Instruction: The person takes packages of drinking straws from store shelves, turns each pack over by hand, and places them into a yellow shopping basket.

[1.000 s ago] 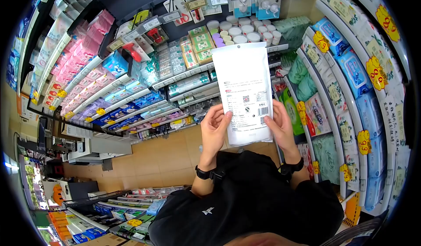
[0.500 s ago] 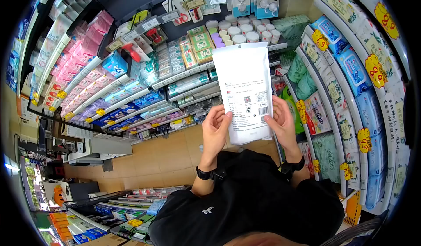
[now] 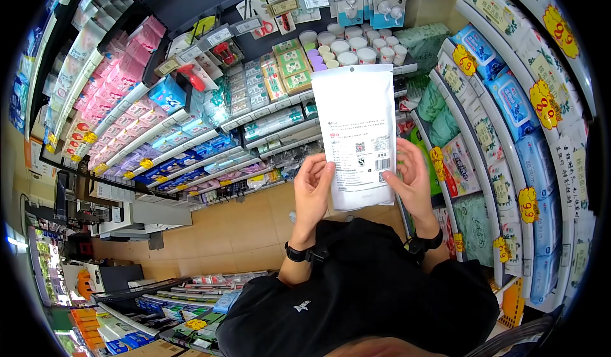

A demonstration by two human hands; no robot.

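Observation:
A tall white package [image 3: 354, 118] with small printed text, a square code and a barcode faces me, its hang hole at the top edge. My left hand [image 3: 313, 188] grips its lower left edge, thumb on the front and fingers curled. On the lower right edge my right hand [image 3: 410, 182] holds it too, the thumb over the front beside the barcode and the other fingers partly behind. Both wrists wear black bands. Behind the top of the package are white tubs [image 3: 347, 58] on a shelf.
Shelves of pink packs [image 3: 121, 70] rise at the left, and blue wipes packs [image 3: 514, 105] line curved shelves close on the right. Red-handled tools [image 3: 191, 77] hang at the back. Tan floor [image 3: 235, 229] shows below; another shelf [image 3: 184, 299] stands at lower left.
The package has shifted very slightly to the right and its top leans a little more that way. Both hands keep their hold, and the right fingers have spread slightly.

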